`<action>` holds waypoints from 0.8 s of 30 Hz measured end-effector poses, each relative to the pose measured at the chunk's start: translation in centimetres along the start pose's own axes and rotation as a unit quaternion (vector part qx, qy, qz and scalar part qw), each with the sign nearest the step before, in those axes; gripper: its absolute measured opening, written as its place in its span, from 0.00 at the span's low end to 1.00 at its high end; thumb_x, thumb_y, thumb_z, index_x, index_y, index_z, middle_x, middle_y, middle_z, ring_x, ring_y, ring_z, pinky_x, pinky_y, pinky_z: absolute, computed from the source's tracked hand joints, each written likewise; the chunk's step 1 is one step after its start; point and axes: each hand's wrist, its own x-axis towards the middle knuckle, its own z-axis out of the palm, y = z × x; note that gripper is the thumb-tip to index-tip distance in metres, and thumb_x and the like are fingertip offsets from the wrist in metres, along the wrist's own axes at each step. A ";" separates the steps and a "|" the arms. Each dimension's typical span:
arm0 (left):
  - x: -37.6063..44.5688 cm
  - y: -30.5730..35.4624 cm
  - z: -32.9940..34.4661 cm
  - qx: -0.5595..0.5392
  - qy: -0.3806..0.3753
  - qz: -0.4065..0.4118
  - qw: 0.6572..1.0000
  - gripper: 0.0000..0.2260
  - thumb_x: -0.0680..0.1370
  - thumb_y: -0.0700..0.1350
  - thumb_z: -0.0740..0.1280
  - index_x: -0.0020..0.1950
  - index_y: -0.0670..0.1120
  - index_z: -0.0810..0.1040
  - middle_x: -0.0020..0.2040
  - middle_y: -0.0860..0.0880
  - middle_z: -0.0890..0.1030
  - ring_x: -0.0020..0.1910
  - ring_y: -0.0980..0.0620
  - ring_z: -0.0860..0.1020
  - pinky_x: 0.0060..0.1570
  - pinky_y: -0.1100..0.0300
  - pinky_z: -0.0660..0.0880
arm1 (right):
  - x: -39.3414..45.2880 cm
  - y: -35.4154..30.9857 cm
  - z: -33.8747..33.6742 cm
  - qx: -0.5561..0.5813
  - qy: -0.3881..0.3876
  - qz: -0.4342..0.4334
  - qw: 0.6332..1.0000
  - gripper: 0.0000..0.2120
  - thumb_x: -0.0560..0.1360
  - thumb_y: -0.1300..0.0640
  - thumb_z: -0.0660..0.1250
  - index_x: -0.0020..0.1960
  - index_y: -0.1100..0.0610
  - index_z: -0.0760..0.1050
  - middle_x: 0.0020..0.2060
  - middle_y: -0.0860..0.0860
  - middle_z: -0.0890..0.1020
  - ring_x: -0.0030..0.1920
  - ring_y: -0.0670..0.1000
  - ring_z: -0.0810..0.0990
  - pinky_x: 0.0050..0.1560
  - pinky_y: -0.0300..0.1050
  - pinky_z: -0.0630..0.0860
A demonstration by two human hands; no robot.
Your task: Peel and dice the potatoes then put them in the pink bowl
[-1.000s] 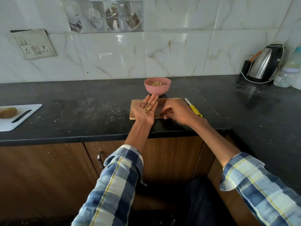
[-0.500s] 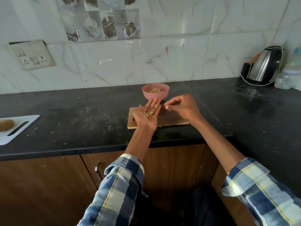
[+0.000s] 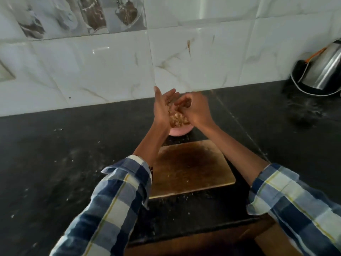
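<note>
Over the pink bowl (image 3: pixel 49 133), the left hand (image 3: pixel 162 108) is spread flat and tilted; the right hand's (image 3: pixel 195 111) curled fingers brush potato dice (image 3: pixel 178 118) off its palm.

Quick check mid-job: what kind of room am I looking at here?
Most likely a home kitchen: a dark stone counter against marble-look wall tiles, a steel kettle in the corner, and a wooden chopping board.

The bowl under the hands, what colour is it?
Pink. The small round pink bowl sits on the black counter; the head view shows its near rim best.
</note>
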 end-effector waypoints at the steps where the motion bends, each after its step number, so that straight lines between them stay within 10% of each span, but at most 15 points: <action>1: 0.4 0.2 0.0 0.014 -0.007 -0.004 1.000 0.37 0.84 0.68 0.49 0.71 0.40 0.78 0.67 0.41 0.82 0.64 0.43 0.82 0.67 0.44 0.76 | 0.4 0.1 0.1 -0.005 -0.011 0.019 1.000 0.04 0.72 0.65 0.76 0.45 0.58 0.86 0.39 0.48 0.87 0.42 0.44 0.84 0.50 0.46 0.82; 7: 0.2 3.9 1.5 0.050 -0.026 -0.075 0.996 0.46 0.76 0.78 0.51 0.80 0.46 0.70 0.77 0.47 0.73 0.77 0.43 0.70 0.78 0.38 0.62 | -0.7 -3.3 -0.1 -0.109 -0.027 -0.026 0.993 0.15 0.78 0.58 0.73 0.64 0.57 0.81 0.59 0.53 0.84 0.61 0.53 0.80 0.65 0.49 0.77; 11: -0.9 5.5 2.2 0.047 -0.007 -0.130 0.990 0.44 0.79 0.76 0.46 0.83 0.46 0.64 0.79 0.47 0.71 0.78 0.43 0.68 0.78 0.41 0.62 | -2.8 -3.5 1.4 -0.248 -0.157 -0.060 0.954 0.38 0.79 0.56 0.72 0.83 0.57 0.57 0.82 0.55 0.60 0.82 0.58 0.56 0.79 0.62 0.60; 17: -2.8 7.5 3.1 0.083 0.016 -0.154 0.985 0.44 0.79 0.75 0.47 0.84 0.46 0.60 0.80 0.43 0.68 0.80 0.41 0.64 0.81 0.40 0.56 | -2.3 -3.5 0.1 -0.324 -0.157 0.026 0.933 0.26 0.81 0.56 0.68 0.76 0.59 0.67 0.75 0.57 0.69 0.78 0.60 0.63 0.78 0.57 0.61; 24: -4.1 9.2 3.6 0.111 0.019 -0.172 0.979 0.44 0.79 0.76 0.46 0.83 0.45 0.62 0.80 0.43 0.68 0.79 0.41 0.65 0.80 0.41 0.58 | -2.3 -4.9 0.6 -0.333 -0.246 -0.022 0.910 0.36 0.80 0.50 0.71 0.82 0.56 0.58 0.80 0.57 0.62 0.79 0.61 0.61 0.77 0.65 0.62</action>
